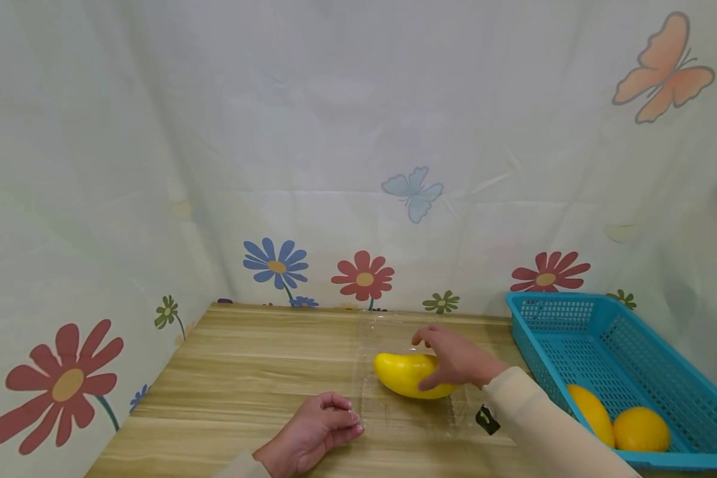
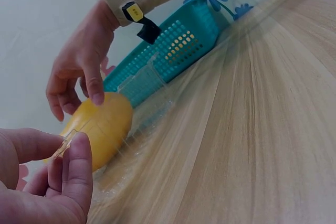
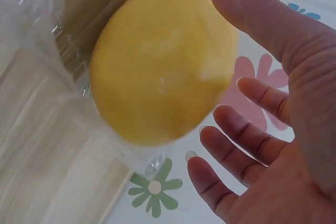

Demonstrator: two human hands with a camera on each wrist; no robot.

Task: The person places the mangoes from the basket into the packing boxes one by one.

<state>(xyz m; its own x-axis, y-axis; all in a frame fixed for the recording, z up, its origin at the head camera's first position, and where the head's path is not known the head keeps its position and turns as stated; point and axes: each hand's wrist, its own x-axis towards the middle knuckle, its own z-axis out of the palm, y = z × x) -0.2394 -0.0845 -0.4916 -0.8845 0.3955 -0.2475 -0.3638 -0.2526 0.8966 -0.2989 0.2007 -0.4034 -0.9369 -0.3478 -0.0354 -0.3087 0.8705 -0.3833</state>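
Note:
A yellow mango-shaped fruit (image 1: 401, 373) lies in a clear plastic container (image 1: 388, 419) on the wooden table. My left hand (image 1: 318, 428) pinches the container's near left edge between thumb and fingers, as the left wrist view shows. Over the fruit's right part is my right hand (image 1: 459, 357), its fingers spread apart. In the right wrist view the thumb (image 3: 247, 6) overlaps the top of the fruit, while the other fingers stand off from its side with a gap between.
A blue perforated plastic basket (image 1: 526, 345) stands on the right, holding a yellow fruit (image 1: 591, 413) and a round orange (image 1: 641, 429). A black strap piece with a yellow label (image 2: 134, 11) sits at the right wrist. Behind the table (image 1: 263, 345) hangs a flower-printed curtain (image 1: 311, 133).

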